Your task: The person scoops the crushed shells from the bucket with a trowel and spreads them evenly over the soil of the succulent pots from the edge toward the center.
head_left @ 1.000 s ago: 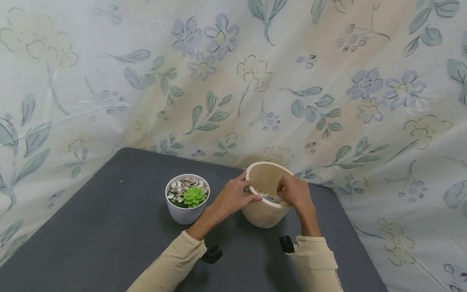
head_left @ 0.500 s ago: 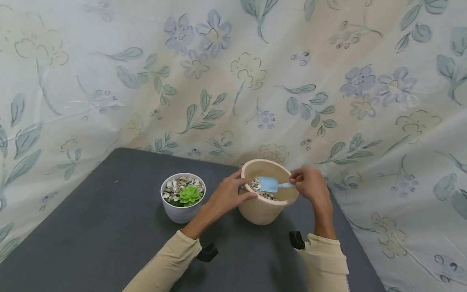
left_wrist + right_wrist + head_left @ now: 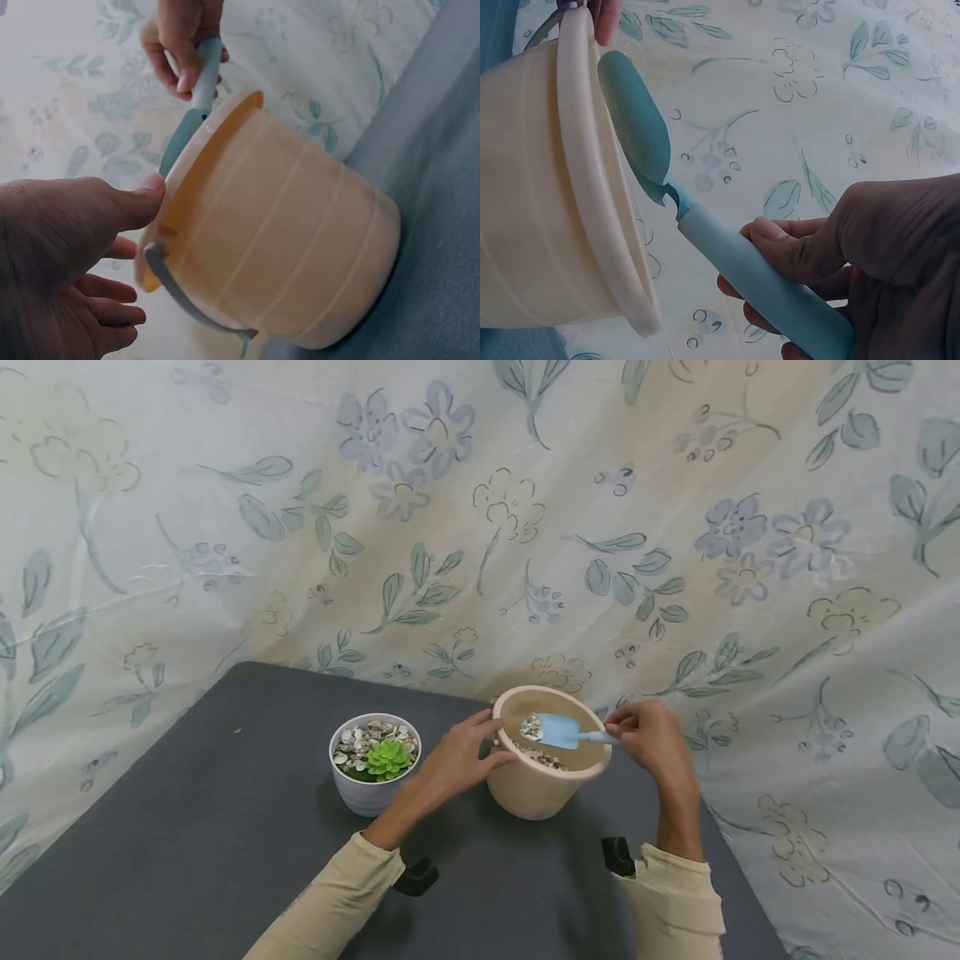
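A cream bucket (image 3: 532, 797) with a grey handle (image 3: 187, 296) stands on the dark table, small stones and shells (image 3: 546, 759) inside it. My right hand (image 3: 652, 739) grips the handle of a light-blue toy shovel (image 3: 757, 281) at the bucket's right. The shovel's blade (image 3: 560, 731) is level over the bucket's mouth, with some stones and shell pieces (image 3: 531, 727) on its tip. My left hand (image 3: 459, 758) is at the bucket's left rim, thumb touching the rim and the other fingers loosely spread, as the left wrist view shows.
Left of the bucket stands a white pot (image 3: 367, 795) holding shells, stones and a green succulent (image 3: 388, 760). A floral curtain (image 3: 420, 527) hangs along the table's back and right side. One tiny bit lies on the dark tabletop (image 3: 187, 827) at far left.
My right hand has risen from inside the bucket and moved right, lifting the shovel with stones on its blade. My left hand has loosened slightly and stays at the rim.
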The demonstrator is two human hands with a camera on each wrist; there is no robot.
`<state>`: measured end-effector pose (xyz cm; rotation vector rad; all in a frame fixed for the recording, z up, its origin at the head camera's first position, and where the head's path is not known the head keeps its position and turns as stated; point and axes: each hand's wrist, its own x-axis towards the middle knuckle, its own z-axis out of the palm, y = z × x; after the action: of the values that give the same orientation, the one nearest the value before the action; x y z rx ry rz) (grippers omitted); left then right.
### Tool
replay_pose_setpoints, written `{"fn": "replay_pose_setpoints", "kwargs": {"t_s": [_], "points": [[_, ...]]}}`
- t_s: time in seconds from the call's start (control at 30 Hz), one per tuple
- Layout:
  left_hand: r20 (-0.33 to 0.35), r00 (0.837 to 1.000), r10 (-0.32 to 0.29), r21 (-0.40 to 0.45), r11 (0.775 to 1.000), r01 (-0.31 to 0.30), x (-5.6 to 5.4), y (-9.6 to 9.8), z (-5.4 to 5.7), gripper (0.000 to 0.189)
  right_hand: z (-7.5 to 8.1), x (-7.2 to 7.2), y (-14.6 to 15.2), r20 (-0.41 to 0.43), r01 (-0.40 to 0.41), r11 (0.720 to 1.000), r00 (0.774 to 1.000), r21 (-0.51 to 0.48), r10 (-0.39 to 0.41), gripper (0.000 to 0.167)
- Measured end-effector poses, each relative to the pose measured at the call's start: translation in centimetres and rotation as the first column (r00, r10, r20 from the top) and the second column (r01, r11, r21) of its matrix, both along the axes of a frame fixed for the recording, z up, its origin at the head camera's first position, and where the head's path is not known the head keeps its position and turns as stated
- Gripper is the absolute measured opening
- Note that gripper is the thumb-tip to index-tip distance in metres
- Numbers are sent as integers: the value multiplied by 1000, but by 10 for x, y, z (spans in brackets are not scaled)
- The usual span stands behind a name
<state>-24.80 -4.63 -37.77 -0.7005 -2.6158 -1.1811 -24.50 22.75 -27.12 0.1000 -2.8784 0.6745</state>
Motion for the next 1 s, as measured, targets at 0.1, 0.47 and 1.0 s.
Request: {"fn": "replay_pose_setpoints", "kwargs": {"t_s": [0.1, 0.47, 1.0], "points": [[15, 1000, 22, 2, 1000, -22, 2, -5, 2, 65, 1, 1, -3, 4, 5, 1000, 1000, -1, -5, 13], [-23, 994, 103, -7, 995, -103, 13, -28, 8, 62, 2, 4, -15, -71, -63, 998, 996, -16, 62, 13], [-17, 973, 229, -1, 973, -229, 38, -57, 4, 62, -9, -5, -43, -83, -198, 978, 978, -66, 192, 10]]}}
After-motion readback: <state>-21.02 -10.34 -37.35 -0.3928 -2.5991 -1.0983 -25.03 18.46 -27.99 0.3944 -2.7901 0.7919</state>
